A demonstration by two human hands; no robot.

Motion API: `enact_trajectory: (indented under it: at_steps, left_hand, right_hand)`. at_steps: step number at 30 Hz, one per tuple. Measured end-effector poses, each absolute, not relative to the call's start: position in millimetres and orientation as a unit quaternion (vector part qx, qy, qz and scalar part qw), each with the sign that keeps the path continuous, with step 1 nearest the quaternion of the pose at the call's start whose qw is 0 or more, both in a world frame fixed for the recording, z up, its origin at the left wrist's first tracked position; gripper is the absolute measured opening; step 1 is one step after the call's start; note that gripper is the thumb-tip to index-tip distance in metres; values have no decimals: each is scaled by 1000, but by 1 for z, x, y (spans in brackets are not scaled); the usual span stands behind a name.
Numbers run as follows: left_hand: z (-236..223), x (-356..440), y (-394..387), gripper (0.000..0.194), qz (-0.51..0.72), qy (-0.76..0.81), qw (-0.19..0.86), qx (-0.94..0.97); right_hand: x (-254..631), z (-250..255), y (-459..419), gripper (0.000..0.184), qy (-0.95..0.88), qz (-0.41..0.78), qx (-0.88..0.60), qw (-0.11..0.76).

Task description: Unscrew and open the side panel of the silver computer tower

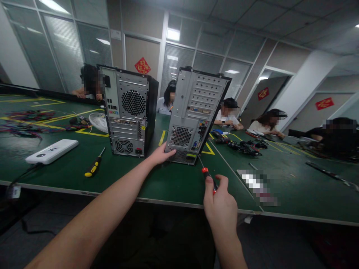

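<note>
Two desktop computer towers stand upright on the green table [157,183] with their rear panels facing me. My left hand [162,154] rests against the lower left corner of the right tower [196,112], fingers laid on its edge. My right hand [220,203] is closed round a red and black screwdriver [206,172], whose shaft points up toward the bottom of that tower. The left tower [127,112] stands apart, untouched.
A yellow and black screwdriver [94,166] and a white flat box [52,150] lie at the left. Coloured cables [25,123], a white fan grille [98,121] and dark parts [246,146] lie farther back. Several people sit along the far side.
</note>
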State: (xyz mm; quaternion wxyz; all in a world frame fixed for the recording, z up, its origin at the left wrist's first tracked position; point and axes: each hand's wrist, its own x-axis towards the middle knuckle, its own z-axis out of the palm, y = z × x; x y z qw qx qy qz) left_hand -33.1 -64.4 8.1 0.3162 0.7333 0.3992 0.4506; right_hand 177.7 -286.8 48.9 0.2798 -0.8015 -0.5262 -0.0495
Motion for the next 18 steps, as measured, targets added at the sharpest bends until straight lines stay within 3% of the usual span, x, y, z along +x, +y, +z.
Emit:
enact_trajectory:
  at_steps: [6, 18]
  left_hand:
    - [9, -34, -64, 75, 442, 394, 311, 743]
    - [9, -34, -65, 74, 438, 400, 317, 740]
  right_hand:
    - [180, 48, -287, 40, -524, -61, -787, 319]
    - [184, 42, -285, 52, -535, -82, -746, 389]
